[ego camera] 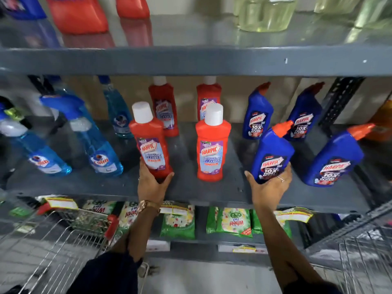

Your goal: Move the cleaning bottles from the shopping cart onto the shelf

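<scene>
My left hand [151, 184] grips the base of a red Harpic bottle [149, 143] with a white cap, held upright over the front of the grey middle shelf [191, 192]. My right hand [270, 187] holds the bottom of a blue Harpic bottle [272, 154] with an orange cap, tilted right above the same shelf. Another red bottle [212, 145] stands between them. A blue bottle [334, 161] stands at the right. Two red and two blue bottles stand behind. A wire shopping cart [53, 236] sits at lower left.
Blue spray bottles [99, 149] stand on the shelf's left part. The shelf above [191, 60] carries red and pale yellow bottles. Green detergent packs [231, 221] lie on the shelf below. A second wire cart [364, 251] is at lower right.
</scene>
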`<action>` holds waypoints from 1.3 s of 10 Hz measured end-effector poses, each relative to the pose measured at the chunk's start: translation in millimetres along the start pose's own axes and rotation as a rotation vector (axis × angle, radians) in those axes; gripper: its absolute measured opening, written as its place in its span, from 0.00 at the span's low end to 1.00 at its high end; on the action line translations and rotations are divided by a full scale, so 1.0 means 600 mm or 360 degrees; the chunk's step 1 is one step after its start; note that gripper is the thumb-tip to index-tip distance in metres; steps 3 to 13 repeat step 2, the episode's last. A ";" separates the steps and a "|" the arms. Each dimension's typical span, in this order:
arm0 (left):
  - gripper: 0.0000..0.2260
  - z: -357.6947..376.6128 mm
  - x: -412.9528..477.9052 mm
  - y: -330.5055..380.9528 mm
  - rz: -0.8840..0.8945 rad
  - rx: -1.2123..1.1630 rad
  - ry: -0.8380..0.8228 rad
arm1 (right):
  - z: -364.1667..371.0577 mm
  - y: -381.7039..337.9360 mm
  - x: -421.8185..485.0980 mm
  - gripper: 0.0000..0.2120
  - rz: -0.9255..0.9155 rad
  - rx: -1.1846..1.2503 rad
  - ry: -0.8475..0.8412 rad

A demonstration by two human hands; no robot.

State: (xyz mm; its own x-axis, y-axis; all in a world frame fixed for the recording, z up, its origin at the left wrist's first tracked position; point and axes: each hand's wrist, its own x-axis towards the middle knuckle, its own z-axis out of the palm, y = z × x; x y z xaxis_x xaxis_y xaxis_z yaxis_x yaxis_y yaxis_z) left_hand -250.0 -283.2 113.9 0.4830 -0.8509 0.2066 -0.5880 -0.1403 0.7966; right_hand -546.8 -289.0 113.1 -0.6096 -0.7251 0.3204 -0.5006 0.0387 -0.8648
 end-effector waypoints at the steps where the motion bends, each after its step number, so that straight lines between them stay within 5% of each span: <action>1: 0.51 -0.013 -0.004 0.015 -0.0029 -0.0058 -0.0050 | -0.019 -0.012 -0.014 0.62 0.0026 -0.0081 0.0037; 2: 0.57 -0.024 -0.014 0.017 -0.0011 -0.0224 -0.0089 | -0.054 -0.035 -0.045 0.53 -0.0195 0.0067 0.0082; 13: 0.57 -0.024 -0.014 0.017 -0.0011 -0.0224 -0.0089 | -0.054 -0.035 -0.045 0.53 -0.0195 0.0067 0.0082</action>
